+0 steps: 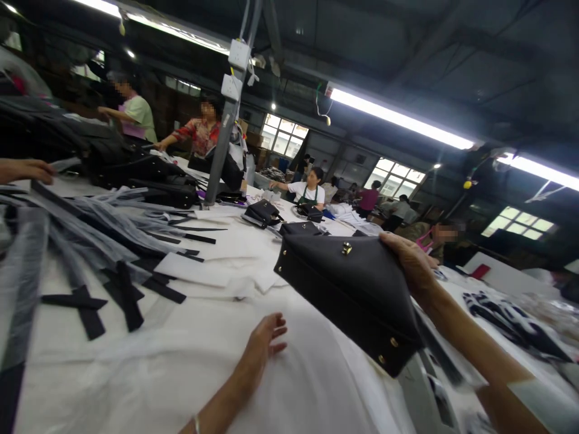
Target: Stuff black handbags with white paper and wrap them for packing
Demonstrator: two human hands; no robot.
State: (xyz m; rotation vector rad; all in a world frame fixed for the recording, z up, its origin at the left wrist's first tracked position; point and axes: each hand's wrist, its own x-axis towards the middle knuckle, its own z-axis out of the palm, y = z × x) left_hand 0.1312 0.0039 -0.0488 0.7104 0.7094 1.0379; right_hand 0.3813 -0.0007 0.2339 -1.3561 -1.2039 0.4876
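A black handbag (348,289) with a gold clasp and small metal feet is held up, tilted, over the right part of the white table (181,355). My right hand (409,259) grips it by its upper right edge, with the fingers partly hidden behind it. My left hand (268,337) hovers over the white sheeting to the left of the bag. Its fingers are apart and slightly curled, with nothing in them. Black straps in clear plastic (108,241) lie spread across the table's left side.
A co-worker's hand (27,171) reaches in at the left edge near a pile of black bags (131,163). A metal post (221,144) with sockets rises from the table. Smaller black bags (262,213) stand farther back. Several people work around the tables. Dark pieces (506,316) lie at right.
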